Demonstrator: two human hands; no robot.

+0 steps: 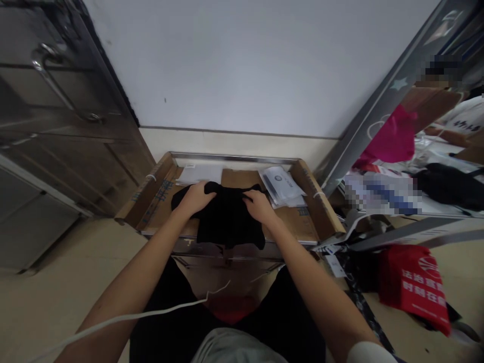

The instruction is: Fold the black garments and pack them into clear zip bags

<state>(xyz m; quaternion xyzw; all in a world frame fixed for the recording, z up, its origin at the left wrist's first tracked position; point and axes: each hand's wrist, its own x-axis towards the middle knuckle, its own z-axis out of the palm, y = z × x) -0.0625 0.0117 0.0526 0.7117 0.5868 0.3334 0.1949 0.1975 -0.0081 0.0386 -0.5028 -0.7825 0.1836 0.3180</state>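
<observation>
A piece of black cloth (230,217) lies spread over the front of a cardboard-lined table (162,204), its lower part hanging past the front edge. My left hand (198,196) grips its upper left part, thumb against the fabric. On the other side, my right hand (257,205) pinches the cloth's upper right part. Behind my left hand sit white sheets or flat packets (200,174). A clear and white plastic packet (282,185) with dark print rests on more packets behind my right hand.
Raised cardboard sides (321,201) border the table. A cluttered table with a pink bag (393,138) and a black item (451,185) stands at right. Below it is a red bag (414,287). A white cord (151,312) crosses my left arm. Metal doors (75,146) are at left.
</observation>
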